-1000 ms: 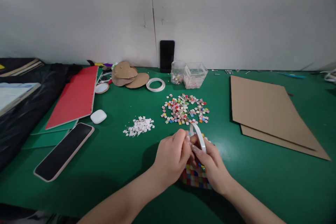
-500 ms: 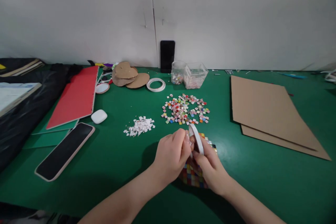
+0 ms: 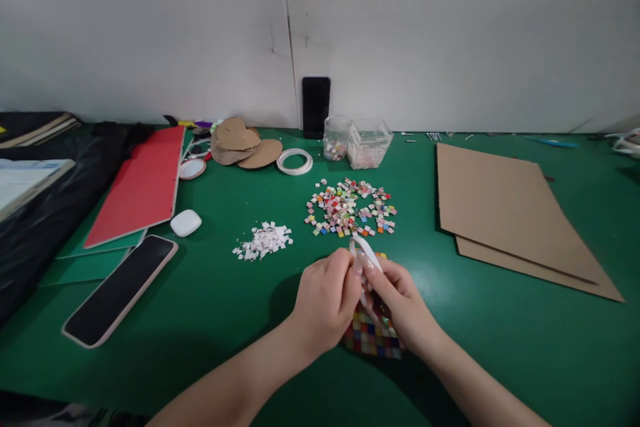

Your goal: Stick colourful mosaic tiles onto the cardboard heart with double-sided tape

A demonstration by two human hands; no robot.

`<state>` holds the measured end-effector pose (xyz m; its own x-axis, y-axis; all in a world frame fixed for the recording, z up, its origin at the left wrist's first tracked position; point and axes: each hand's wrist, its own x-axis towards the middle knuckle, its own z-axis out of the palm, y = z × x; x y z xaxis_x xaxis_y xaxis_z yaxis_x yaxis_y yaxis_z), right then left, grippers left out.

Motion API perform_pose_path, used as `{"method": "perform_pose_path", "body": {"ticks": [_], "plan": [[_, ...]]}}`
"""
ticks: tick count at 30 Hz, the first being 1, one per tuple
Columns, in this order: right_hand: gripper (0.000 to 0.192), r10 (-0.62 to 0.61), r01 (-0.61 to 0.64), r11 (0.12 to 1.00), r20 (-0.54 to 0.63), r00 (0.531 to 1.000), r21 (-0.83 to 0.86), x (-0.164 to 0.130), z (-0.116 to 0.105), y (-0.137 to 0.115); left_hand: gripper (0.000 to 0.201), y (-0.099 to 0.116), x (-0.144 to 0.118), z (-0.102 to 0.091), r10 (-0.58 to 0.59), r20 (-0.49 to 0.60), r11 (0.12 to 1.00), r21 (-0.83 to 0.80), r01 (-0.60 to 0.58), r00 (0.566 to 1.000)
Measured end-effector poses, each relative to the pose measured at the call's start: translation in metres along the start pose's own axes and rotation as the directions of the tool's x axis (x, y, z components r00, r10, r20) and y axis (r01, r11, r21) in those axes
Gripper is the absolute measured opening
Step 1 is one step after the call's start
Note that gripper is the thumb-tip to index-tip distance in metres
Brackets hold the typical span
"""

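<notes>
A narrow white roll of tape (image 3: 367, 253) stands on edge between my two hands, over a mosaic piece. My right hand (image 3: 403, 297) is closed on it, thumb on the near side. My left hand (image 3: 327, 297) is curled, its thumb and fingertips pinching at the roll's left side; whether a loose tape end is between them cannot be made out. Below the hands lies the mosaic piece (image 3: 373, 340), covered with small multicoloured square tiles and partly hidden. A pile of loose coloured tiles (image 3: 345, 210) lies just beyond. Small white paper squares (image 3: 265, 242) are heaped left of my hands.
Cardboard sheets (image 3: 505, 213) lie at right. Behind the tiles stand a clear cup (image 3: 337, 140), a clear box (image 3: 369, 145) and an upright phone (image 3: 316, 108). Another tape roll (image 3: 295, 162) and cardboard discs (image 3: 263, 154) lie farther back. Left are a phone (image 3: 120, 290), white case (image 3: 186, 223) and red board (image 3: 143, 183).
The roll of tape has tilted and turned slightly to the left between my hands. My right thumb has moved up toward my left fingertips. The view has shifted a little.
</notes>
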<state>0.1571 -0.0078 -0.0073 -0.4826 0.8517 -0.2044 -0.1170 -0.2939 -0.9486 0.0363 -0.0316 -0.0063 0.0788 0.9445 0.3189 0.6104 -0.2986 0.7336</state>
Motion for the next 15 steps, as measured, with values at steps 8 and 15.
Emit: {"method": "perform_pose_path", "body": {"ticks": [8, 15], "plan": [[0.042, -0.036, 0.031, 0.996, -0.067, 0.997, -0.086, 0.000, -0.002, -0.005, 0.021, 0.002, 0.001, -0.011, 0.127, -0.107, 0.992, -0.012, -0.129, 0.986], [0.042, -0.157, 0.125, 0.967, -0.131, 0.979, -0.221, 0.000, -0.003, -0.009, 0.011, 0.005, 0.004, -0.008, 0.202, 0.031, 0.978, 0.043, -0.203, 0.979]]}}
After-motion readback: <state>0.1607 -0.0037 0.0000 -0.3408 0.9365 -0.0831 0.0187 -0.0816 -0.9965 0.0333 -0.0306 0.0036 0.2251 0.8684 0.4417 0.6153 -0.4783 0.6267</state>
